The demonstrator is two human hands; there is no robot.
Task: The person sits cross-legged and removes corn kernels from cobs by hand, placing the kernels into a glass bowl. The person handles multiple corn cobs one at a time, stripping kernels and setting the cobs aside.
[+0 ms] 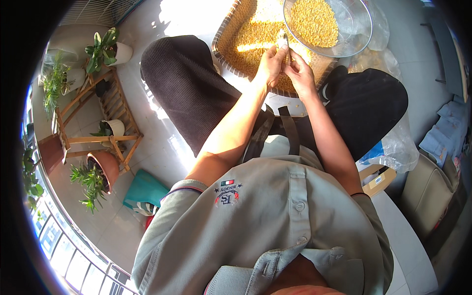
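Note:
Both hands meet over a shallow woven basket (220, 61) between my knees. My left hand (271, 64) grips a small object with a shiny metal part (286, 38), its thumb pressed on top. The fingers of my right hand (301, 76) pinch the lower end of the same object, close against the left hand. Glare and the fingers hide its exact kind. Yellow kernels (254, 35), apparently corn, cover the basket's bottom. At the basket's right edge rests a round wire-mesh sieve (352, 31), with a heap of similar kernels (313, 22) on its left side.
Clear plastic bags (400, 147) lie right of my right knee, near an open cardboard box (378, 180) and a beige seat (424, 195). On the left stand a wooden plant rack (92, 140), a terracotta pot (107, 171) and a teal bag (143, 190). Strong sunlight crosses the tiled floor (184, 129).

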